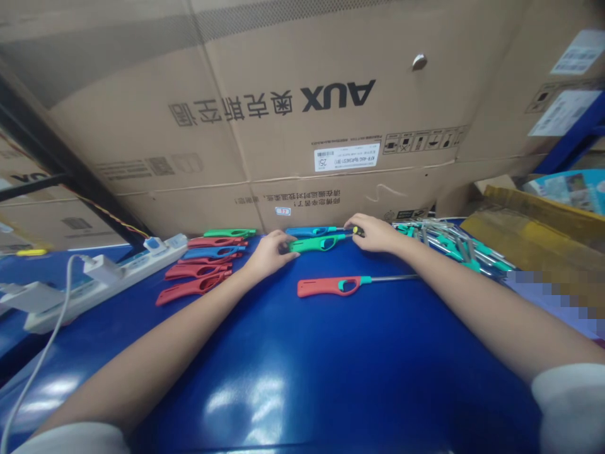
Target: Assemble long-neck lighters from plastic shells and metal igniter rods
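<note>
My left hand (273, 253) is closed on the handle end of a green lighter (314, 244), near the back of the blue table. My right hand (371, 233) is closed round a small yellow-and-black tool (358, 231) at the lighter's metal end. Just behind the green lighter lies a blue lighter (307, 231), its rod running toward my right hand. Nearer to me, a red lighter (326, 287) with a teal trigger lies flat, its rod pointing right. My fingers partly hide the green lighter's ends.
Red, blue and green handle shells (203, 271) lie in a row at the left, beside a white power strip (113, 284). Metal rods with teal parts (454, 243) are piled at the right. A large cardboard box (265, 151) stands behind the blue table (359, 378).
</note>
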A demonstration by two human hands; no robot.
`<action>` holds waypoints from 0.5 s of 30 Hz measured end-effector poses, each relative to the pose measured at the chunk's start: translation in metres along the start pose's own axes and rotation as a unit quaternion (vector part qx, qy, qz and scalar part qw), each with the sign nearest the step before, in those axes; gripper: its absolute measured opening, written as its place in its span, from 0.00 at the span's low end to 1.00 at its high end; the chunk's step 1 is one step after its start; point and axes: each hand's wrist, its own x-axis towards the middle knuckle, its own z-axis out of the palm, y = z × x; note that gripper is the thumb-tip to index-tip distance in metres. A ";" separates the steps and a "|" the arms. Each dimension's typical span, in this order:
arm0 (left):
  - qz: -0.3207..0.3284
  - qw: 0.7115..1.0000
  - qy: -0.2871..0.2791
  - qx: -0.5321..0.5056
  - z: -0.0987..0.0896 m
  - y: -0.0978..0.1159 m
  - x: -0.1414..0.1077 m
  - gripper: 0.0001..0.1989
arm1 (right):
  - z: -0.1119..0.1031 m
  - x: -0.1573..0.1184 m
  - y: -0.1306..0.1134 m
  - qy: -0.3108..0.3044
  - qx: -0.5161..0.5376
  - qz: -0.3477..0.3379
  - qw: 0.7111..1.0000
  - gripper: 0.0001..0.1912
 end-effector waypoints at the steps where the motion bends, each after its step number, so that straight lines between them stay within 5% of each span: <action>1: -0.007 1.000 -0.008 -0.004 -0.001 -0.001 0.001 0.17 | 0.001 0.000 0.001 0.003 0.000 0.016 1.000 0.18; 7: -0.079 0.996 -0.014 -0.042 -0.005 -0.009 0.007 0.26 | 0.006 0.008 0.010 0.001 -0.001 0.085 0.996 0.15; 15: -0.156 0.979 0.009 -0.132 0.006 -0.019 0.014 0.30 | -0.002 0.013 0.016 -0.039 0.035 0.085 0.995 0.06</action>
